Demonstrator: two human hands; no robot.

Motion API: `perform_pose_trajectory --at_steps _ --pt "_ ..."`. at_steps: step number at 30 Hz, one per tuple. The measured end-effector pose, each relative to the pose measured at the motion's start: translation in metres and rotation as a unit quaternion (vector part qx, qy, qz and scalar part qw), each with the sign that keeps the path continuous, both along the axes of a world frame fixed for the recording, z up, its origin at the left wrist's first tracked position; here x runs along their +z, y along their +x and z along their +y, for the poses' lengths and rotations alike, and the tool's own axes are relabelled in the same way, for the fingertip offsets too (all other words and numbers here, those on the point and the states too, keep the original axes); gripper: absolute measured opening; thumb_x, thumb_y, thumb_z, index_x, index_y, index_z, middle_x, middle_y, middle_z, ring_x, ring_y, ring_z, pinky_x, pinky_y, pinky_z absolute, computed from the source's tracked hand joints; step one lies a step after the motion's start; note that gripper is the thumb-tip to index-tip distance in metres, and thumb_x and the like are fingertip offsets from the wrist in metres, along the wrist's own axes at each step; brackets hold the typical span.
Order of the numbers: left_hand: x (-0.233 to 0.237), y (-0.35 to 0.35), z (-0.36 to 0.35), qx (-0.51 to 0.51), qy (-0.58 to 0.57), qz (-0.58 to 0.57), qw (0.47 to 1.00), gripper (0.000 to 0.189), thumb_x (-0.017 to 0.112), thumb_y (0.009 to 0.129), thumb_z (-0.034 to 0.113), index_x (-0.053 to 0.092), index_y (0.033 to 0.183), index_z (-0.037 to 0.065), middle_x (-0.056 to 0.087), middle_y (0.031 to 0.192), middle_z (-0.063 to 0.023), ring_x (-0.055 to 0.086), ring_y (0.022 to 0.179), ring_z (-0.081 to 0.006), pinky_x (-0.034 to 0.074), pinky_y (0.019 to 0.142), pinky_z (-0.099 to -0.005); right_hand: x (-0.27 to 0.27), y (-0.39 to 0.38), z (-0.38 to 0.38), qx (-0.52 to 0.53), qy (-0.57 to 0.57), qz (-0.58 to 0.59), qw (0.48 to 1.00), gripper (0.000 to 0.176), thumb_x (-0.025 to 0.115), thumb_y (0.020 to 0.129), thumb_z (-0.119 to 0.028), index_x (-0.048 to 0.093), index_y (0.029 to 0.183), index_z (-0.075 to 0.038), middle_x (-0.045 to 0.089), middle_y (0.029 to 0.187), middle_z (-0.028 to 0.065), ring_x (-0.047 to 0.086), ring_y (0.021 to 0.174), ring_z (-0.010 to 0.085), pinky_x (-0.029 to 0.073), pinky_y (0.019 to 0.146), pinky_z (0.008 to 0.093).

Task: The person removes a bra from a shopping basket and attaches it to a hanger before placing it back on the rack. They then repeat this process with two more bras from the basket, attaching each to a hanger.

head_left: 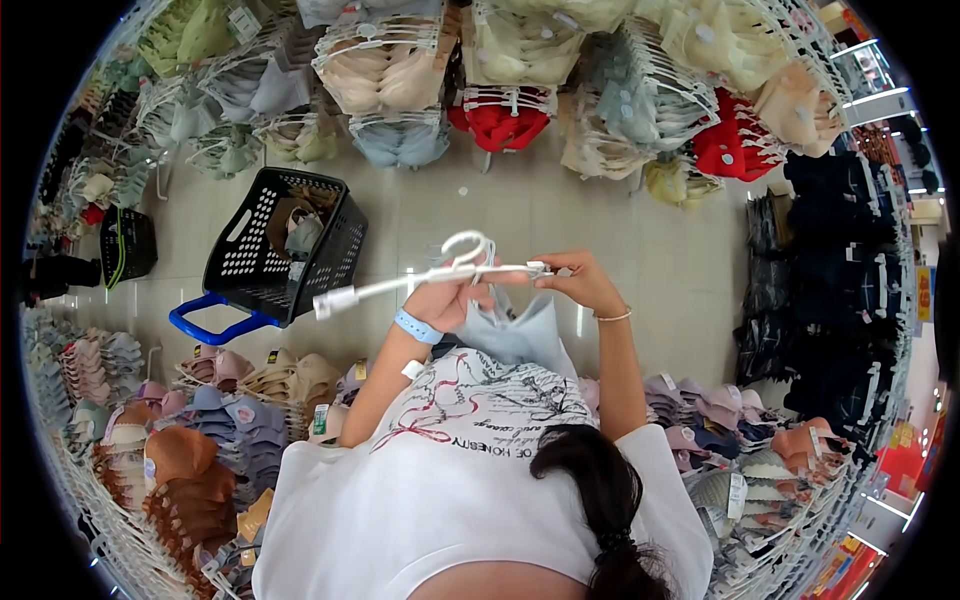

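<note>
A white plastic hanger (390,287) lies across in front of my chest, its hook curling up near the middle. My left hand (443,303), with a pale blue band at the wrist, is closed around the middle of the hanger below the hook. At the hanger's right end, the thumb and fingers of my right hand (588,282) pinch the clip end. A light grey-blue bra (522,332) hangs beneath, between my hands and close to my shirt. The hanger's left end sticks out past my left hand with nothing on it.
A black shopping basket (340,240) with a blue handle (222,318) and some items inside stands on the floor at left. Racks of bras (385,60) run along the far side, others (190,470) close behind me. Dark garments (835,280) hang at right.
</note>
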State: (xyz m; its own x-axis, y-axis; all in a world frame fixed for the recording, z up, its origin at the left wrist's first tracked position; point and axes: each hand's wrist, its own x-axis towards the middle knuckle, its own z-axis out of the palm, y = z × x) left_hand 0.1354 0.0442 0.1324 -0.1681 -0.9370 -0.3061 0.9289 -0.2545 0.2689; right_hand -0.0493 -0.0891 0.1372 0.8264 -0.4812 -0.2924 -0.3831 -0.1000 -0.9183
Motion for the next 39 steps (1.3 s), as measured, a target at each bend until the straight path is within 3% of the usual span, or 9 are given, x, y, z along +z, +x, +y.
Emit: perform_pose_trajectory --at_steps 3,5,7,11,19,21,24,31,39 --pt "-0.004 -0.008 -0.005 0.061 0.015 -0.199 0.978 0.018 0.039 0.087 0.015 0.048 0.097 0.004 0.055 0.097 -0.0222 0.048 0.053 -0.0060 0.040 0.052 -0.0190 -0.008 0.003 0.011 -0.054 0.002 -0.023 0.998 0.025 0.059 0.072 -0.005 0.059 0.097 -0.001 0.062 0.086 0.0034 0.053 0.080 0.0083 0.042 0.072 0.0216" --pt "-0.001 -0.008 -0.005 0.096 0.026 -0.194 0.976 0.018 0.042 0.086 0.014 0.049 0.096 0.000 0.060 0.087 -0.0166 0.052 0.053 -0.0091 0.042 0.050 -0.0200 -0.008 0.007 0.014 -0.089 0.054 -0.073 0.992 0.025 0.058 0.073 -0.006 0.058 0.098 0.001 0.062 0.087 0.0044 0.053 0.080 0.0082 0.042 0.072 0.0213" --pt "-0.002 -0.006 -0.003 0.124 0.050 -0.404 0.905 0.020 0.044 0.085 0.015 0.052 0.094 -0.001 0.062 0.079 -0.0123 0.051 0.050 -0.0085 0.042 0.049 -0.0197 -0.001 0.014 0.017 -0.123 0.104 -0.122 0.979 0.026 0.057 0.075 -0.008 0.057 0.099 0.002 0.062 0.087 0.0054 0.053 0.080 0.0082 0.042 0.073 0.0210" --pt "0.007 -0.012 0.003 0.071 0.000 -0.551 0.832 0.025 0.046 0.085 0.020 0.056 0.092 -0.002 0.062 0.072 -0.0058 0.051 0.048 -0.0063 0.036 0.046 -0.0173 0.025 0.039 0.022 -0.189 0.064 -0.156 0.967 0.022 0.058 0.077 -0.013 0.061 0.095 0.000 0.060 0.079 -0.0019 0.046 0.068 0.0038 0.038 0.060 0.0178" --pt "0.020 -0.019 0.008 0.161 0.013 -0.633 0.757 0.021 0.049 0.082 0.016 0.058 0.089 -0.002 0.062 0.066 -0.0081 0.059 0.052 -0.0102 0.040 0.045 -0.0202 0.034 0.059 0.032 -0.175 -0.017 -0.122 0.977 0.020 0.056 0.079 -0.013 0.061 0.092 0.001 0.062 0.082 0.0036 0.053 0.074 0.0061 0.043 0.066 0.0196" --pt "0.025 -0.018 0.009 0.145 0.009 -0.663 0.734 0.019 0.050 0.082 0.014 0.058 0.089 -0.002 0.062 0.066 -0.0094 0.060 0.052 -0.0125 0.042 0.047 -0.0213 0.031 0.061 0.035 -0.185 -0.025 -0.147 0.971 0.021 0.058 0.077 -0.015 0.061 0.091 0.000 0.051 0.061 -0.0049 0.038 0.057 0.0015 0.032 0.047 0.0175" --pt "0.030 -0.019 0.011 0.136 0.001 -0.672 0.728 0.020 0.049 0.083 0.013 0.057 0.091 -0.003 0.062 0.069 -0.0090 0.059 0.052 -0.0107 0.042 0.046 -0.0198 0.031 0.064 0.040 -0.176 -0.021 -0.156 0.972 0.021 0.058 0.077 -0.015 0.061 0.091 0.000 0.053 0.062 -0.0044 0.038 0.057 0.0016 0.032 0.047 0.0174" --pt "0.030 -0.019 0.012 0.129 -0.006 -0.671 0.730 0.019 0.047 0.082 0.010 0.057 0.092 -0.003 0.062 0.070 -0.0094 0.059 0.053 -0.0113 0.043 0.048 -0.0211 0.031 0.061 0.044 -0.165 0.009 -0.153 0.974 0.021 0.057 0.078 -0.015 0.061 0.091 0.000 0.055 0.065 -0.0034 0.041 0.059 0.0013 0.035 0.049 0.0171" --pt "0.022 -0.019 0.012 0.089 -0.009 -0.579 0.811 0.020 0.050 0.081 0.013 0.059 0.093 -0.001 0.062 0.070 -0.0086 0.061 0.057 -0.0143 0.042 0.049 -0.0210 0.025 0.051 0.043 -0.160 0.023 -0.139 0.977 0.018 0.055 0.079 -0.012 0.062 0.090 0.001 0.061 0.077 0.0014 0.051 0.069 0.0049 0.042 0.062 0.0186"
